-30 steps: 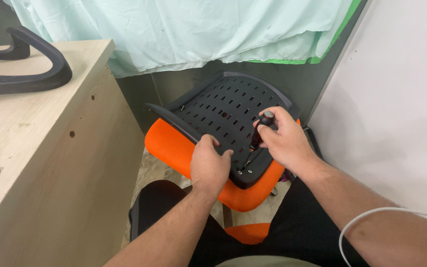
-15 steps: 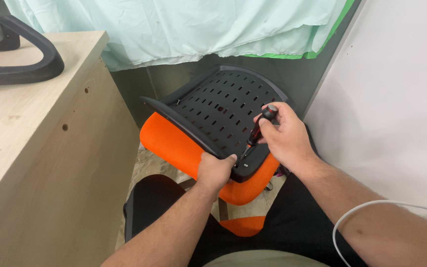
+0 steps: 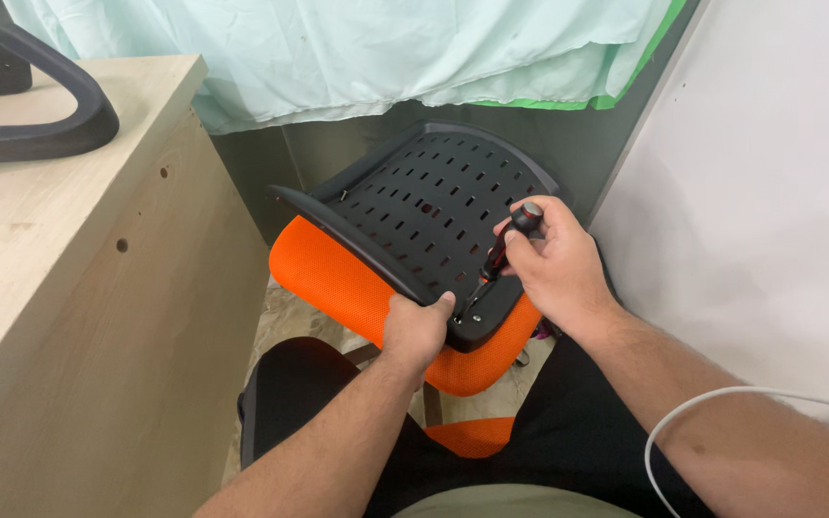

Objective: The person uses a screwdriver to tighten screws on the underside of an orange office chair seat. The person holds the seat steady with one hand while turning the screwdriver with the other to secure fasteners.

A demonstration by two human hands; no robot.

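While my left hand [image 3: 416,331] clamps the near edge of the chair seat [image 3: 405,259], its fingers curl over the orange cushion and its thumb [image 3: 444,303] lies pressed on the black perforated underside plate [image 3: 434,206] just beside the tool's tip. That seat sits tilted on my lap, its black plate facing me and rising away beyond my fingertips, the orange padding wrapping below and to the left of them. Far to the left of my left fingers stands a pale wooden cabinet [image 3: 98,317], with a black curved armrest piece [image 3: 40,115] lying on its top. Just right of my left thumb, the screwdriver [image 3: 499,257] slants down, its tip meeting the plate near the lower rim, touching or nearly touching a fastener I cannot make out clearly. My right hand [image 3: 554,269] is closed around the black-and-red handle, fingers [image 3: 515,251] wrapped tight, the handle's butt poking out above my knuckles. Further right, past my right forearm, a white cable [image 3: 722,398] loops across, and a white wall [image 3: 769,192] stands behind it.
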